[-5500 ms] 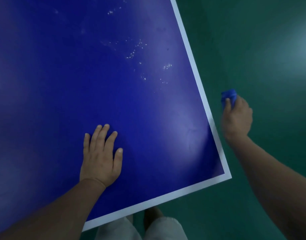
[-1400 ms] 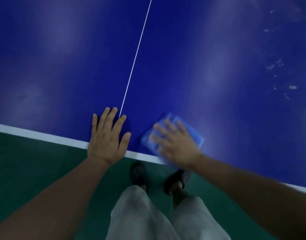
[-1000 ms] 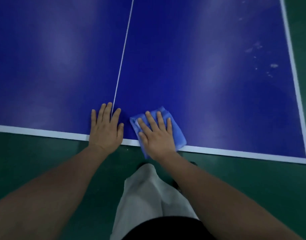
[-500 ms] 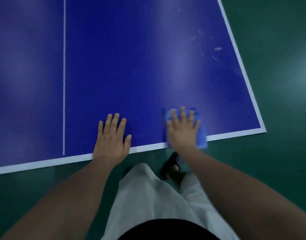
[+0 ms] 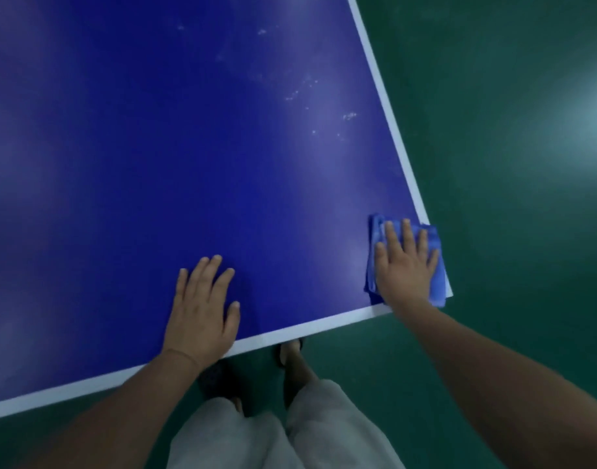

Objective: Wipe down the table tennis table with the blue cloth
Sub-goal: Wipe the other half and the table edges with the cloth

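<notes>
A: Head view, hands?
B: Right hand (image 5: 405, 265) flat, fingers straight and spread, pressing the folded blue fabric cloth (image 5: 435, 240). Left hand (image 5: 202, 309) flat too, palm down on the dark blue flat table tennis table with white edge lines (image 5: 188, 147), holding nothing.
A: Cloth where?
B: 4 o'clock in frame, on the table's near right corner, one edge past the white line over the dark green floor (image 5: 510, 198). Left hand at 6 o'clock.
A: Else?
B: White specks (image 5: 349, 116) on the top, 1 o'clock.
</notes>
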A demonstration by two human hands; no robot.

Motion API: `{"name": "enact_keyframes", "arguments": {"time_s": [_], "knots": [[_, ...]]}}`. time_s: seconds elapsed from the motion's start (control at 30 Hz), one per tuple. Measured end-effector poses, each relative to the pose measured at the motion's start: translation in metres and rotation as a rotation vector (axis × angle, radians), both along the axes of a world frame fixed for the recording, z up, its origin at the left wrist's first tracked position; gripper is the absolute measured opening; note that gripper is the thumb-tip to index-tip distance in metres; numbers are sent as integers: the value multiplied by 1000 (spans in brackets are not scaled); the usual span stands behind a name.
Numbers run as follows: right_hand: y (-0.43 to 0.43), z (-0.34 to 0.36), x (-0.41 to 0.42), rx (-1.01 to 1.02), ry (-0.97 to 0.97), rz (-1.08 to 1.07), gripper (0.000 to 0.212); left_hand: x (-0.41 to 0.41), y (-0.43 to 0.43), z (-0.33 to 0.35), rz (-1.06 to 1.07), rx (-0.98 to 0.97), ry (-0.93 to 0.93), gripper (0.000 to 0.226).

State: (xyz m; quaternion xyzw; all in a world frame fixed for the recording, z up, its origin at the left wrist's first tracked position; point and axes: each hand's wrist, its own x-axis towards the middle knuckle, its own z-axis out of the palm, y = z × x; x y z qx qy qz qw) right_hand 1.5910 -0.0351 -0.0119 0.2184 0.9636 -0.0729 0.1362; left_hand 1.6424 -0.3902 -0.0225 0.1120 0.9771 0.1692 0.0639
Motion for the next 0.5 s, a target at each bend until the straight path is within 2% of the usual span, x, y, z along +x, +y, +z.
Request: {"name": "enact_keyframes", "arguments": {"time_s": [0.07, 0.13, 0.17, 0.27, 0.3, 0.33, 0.4, 0.5], "knots": [[1, -4, -8, -21, 56, -224, 55, -20, 31, 1, -28, 27, 31, 56], [-28, -9, -9, -9, 102, -231, 55, -42, 51, 1, -62, 26, 50, 53], [-45, -9, -4, -14, 152, -99, 55, -55, 59, 0, -78, 17, 47, 52], [-63, -13, 27, -52, 216, 566, 49, -95, 74, -2, -63, -4, 59, 52], [-48, -16, 26, -53, 211, 655, 48, -108, 77, -2, -43, -7, 66, 52], [-27, -20, 21, -36, 200, 614, 48, -120, 79, -2, -21, -11, 69, 52], [17, -21, 8, 32, 170, 319, 54, -138, 83, -2, 19, -22, 69, 53], [63, -18, 1, 10, 75, -47, 64, -150, 87, -3, 50, -39, 51, 52]]}}
